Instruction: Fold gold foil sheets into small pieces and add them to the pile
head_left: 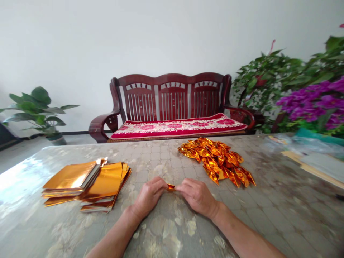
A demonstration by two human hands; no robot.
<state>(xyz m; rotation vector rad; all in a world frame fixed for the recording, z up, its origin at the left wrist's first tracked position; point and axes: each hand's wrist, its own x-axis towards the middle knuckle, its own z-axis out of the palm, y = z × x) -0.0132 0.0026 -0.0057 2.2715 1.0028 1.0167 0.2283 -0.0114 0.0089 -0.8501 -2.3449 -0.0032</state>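
- One surface (153, 236), under a patterned cover, spans the foreground and bears all the foil.
- One dark red wooden bench (172, 79) stands beyond it, against the pale wall (172, 36).
- One red floral cushion (174, 125) lies along the bench seat, presumably for comfort.
- One potted plant (40, 105) stands on the floor at far left; at far right, leafy greenery (258, 77) and purple flowers (311, 100) overlap, so their pots cannot be counted.
- Two adjoining stacks of flat gold foil sheets, a left stack (71, 175) and a right stack (107, 181), lie on the left side, probably so the left hand can reach them easily. Sheets are many, edges too tight to count.
- One pile of folded foil pieces (220, 159) lies beyond the right hand, seemingly set apart from the flat sheets; the pieces overlap too much for an exact count.
- Two hands rest low at the centre: the left hand (150, 191) and the right hand (199, 197), their fingers pinched on opposite ends of one piece, likely to steady it between them.
- One small foil piece (170, 187), the smallest thing, sits between the fingertips, between the stacks and the pile; its folds are mostly hidden.
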